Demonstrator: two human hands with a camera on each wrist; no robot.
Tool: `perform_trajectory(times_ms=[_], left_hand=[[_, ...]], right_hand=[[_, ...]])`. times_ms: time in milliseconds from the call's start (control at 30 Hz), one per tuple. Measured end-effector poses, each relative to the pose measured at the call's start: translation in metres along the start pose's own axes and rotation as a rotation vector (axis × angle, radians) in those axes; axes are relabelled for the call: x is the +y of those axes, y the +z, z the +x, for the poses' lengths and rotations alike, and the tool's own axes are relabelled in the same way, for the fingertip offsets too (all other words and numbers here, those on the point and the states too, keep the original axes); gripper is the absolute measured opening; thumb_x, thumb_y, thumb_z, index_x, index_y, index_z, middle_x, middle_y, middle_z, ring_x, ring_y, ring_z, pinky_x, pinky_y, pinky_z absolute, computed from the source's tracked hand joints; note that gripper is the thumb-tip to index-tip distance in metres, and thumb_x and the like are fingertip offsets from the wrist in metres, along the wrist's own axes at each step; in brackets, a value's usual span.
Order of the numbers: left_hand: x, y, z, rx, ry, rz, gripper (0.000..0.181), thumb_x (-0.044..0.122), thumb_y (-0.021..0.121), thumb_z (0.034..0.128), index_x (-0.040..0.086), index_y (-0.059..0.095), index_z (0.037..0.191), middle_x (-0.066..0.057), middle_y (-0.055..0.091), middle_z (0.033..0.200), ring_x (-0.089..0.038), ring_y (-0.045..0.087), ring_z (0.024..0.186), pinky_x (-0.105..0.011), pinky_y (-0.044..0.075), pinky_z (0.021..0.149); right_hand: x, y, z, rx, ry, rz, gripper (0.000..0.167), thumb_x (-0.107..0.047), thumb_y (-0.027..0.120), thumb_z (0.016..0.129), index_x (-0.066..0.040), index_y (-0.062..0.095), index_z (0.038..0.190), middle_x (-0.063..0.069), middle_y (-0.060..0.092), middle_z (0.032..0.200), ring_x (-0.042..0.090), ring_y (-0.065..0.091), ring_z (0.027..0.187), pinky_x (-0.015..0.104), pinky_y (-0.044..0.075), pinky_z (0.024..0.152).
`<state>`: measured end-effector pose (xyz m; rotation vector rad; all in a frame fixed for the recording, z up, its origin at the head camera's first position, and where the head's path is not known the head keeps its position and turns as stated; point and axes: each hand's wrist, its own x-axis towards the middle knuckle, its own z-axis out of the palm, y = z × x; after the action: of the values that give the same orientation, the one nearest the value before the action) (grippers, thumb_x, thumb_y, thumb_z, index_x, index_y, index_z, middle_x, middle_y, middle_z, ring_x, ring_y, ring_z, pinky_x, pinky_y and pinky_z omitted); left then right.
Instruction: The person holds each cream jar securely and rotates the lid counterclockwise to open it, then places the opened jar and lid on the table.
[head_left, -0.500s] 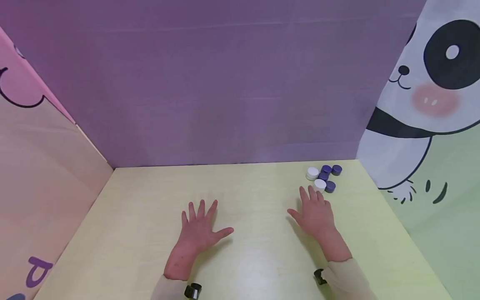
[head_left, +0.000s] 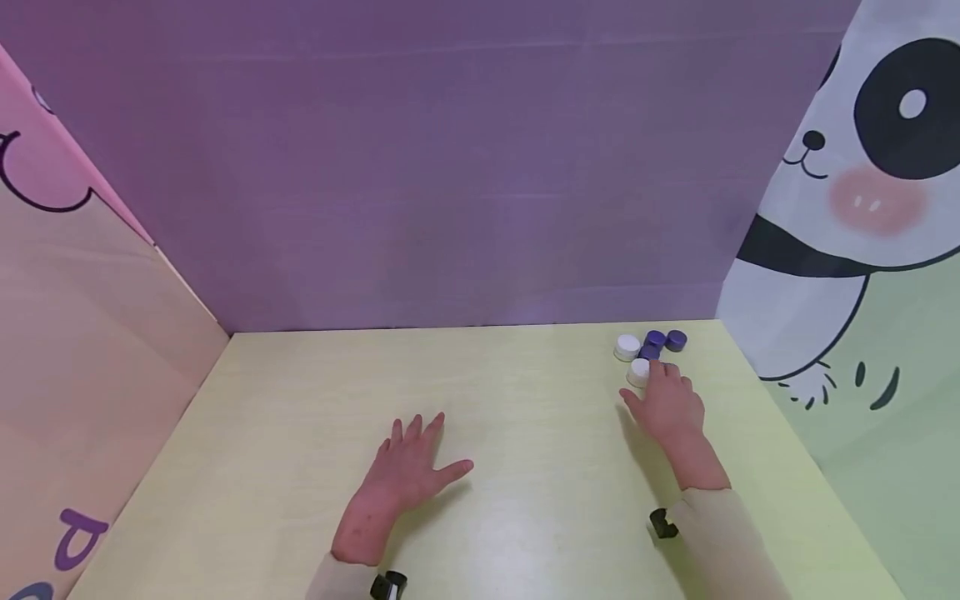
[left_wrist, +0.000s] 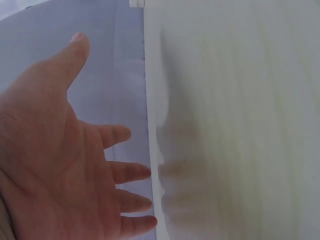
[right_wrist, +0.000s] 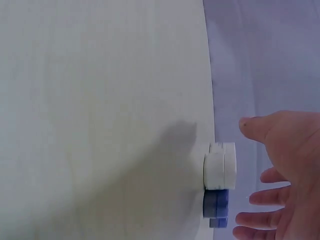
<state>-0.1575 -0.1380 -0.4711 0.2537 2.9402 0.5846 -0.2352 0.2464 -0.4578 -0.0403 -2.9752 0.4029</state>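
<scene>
A small cluster of low, round lidded containers sits at the far right of the table. Two are white: a front white container [head_left: 638, 374] and a back white container [head_left: 627, 348]. Beside them stand purple-blue containers [head_left: 677, 340]; one earlier visible at the front is now hidden behind the right hand. My right hand [head_left: 672, 410] hovers over the cluster's near side, fingers extended and thumb apart, gripping nothing. In the right wrist view a white container [right_wrist: 220, 167] and a blue one [right_wrist: 216, 204] show beside its fingers. My left hand [head_left: 405, 473] is spread above the table's middle, holding nothing.
The pale wooden table [head_left: 300, 417] meets a purple cloth wall [head_left: 465, 183] at the back. A pink-beige panel [head_left: 82, 350] flanks the left, and a green panel with a panda drawing [head_left: 892, 358] the right.
My right hand has moved right and slightly forward, covering the front purple container. My left hand has shifted and turned slightly, its fingers now a little closer together.
</scene>
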Motion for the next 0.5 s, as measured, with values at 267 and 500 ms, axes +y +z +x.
perform_trajectory(times_ms=[267, 500], left_hand=[[0.000, -0.001, -0.001, -0.039, 0.009, -0.022, 0.094, 0.076, 0.045, 0.0848, 0.010, 0.035, 0.151, -0.024, 0.033, 0.150, -0.052, 0.021, 0.137, -0.062, 0.026, 0.106], [-0.002, 0.001, 0.002, -0.016, 0.077, -0.011, 0.083, 0.069, 0.047, 0.0893, 0.009, 0.043, 0.146, -0.016, 0.045, 0.143, -0.039, 0.036, 0.135, -0.057, 0.032, 0.103]], right_hand=[[0.012, 0.000, 0.017, 0.002, 0.030, 0.039, 0.063, -0.040, 0.068, 0.086, 0.008, 0.048, 0.121, 0.032, 0.053, 0.110, 0.051, 0.053, 0.097, 0.057, 0.047, 0.063], [0.012, 0.001, 0.027, -0.014, 0.107, 0.098, 0.053, -0.040, 0.072, 0.082, 0.004, 0.056, 0.108, 0.028, 0.058, 0.098, 0.045, 0.059, 0.090, 0.050, 0.047, 0.058]])
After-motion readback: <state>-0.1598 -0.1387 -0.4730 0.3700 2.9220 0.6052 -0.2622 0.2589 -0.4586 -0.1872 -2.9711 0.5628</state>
